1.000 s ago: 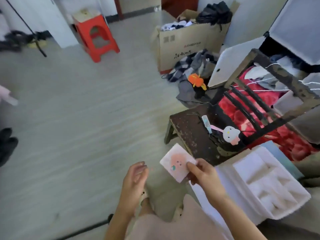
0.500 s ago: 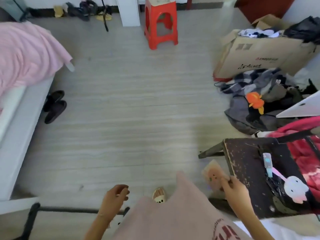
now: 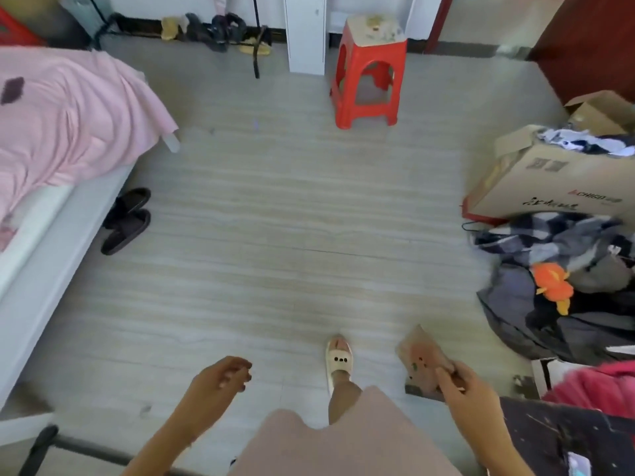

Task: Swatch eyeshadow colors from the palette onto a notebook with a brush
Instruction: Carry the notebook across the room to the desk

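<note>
My right hand pinches a small flat notebook with a pink printed cover, thumb on top, low on the right above the floor. My left hand hangs at the lower left with loosely curled fingers and holds nothing. The dark worn stool shows at the bottom right corner, with a pale blue item on it at the frame edge. No palette or brush is plainly visible.
A bed with a pink blanket fills the left side, dark slippers beside it. A red plastic stool stands ahead. A cardboard box and a clothes pile lie at right. My slippered foot rests on the floor.
The view has swung left, away from the dark stool toward the room. My right hand has carried the notebook along, and my left hand has dropped lower and to the left.
</note>
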The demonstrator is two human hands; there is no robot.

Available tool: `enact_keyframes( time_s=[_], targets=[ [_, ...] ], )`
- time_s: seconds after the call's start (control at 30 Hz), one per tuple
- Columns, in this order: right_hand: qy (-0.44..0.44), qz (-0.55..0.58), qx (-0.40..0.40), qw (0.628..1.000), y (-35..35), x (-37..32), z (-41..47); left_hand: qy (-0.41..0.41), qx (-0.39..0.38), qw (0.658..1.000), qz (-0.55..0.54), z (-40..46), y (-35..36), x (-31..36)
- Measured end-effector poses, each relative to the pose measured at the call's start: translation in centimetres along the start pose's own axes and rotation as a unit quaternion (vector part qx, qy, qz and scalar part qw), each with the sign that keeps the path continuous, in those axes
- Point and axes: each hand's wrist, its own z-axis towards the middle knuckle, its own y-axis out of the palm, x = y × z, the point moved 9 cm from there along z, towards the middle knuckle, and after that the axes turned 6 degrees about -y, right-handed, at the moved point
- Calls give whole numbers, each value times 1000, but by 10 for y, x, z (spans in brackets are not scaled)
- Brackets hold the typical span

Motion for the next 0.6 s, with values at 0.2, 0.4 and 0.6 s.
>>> enact_keyframes(
  time_s=[0.2,0.4,0.6],
  targets=[
    [-22,45,-25,998,-12,-53,108,14,18,1000,-1,63,-5,87],
    [-59,5,-85,995,-10,-117,200,-7,48,998,-48,117,-34,138],
    [-61,23,-61,996,5,-183,281,-50,77,990,-102,189,-74,164]
  ],
)
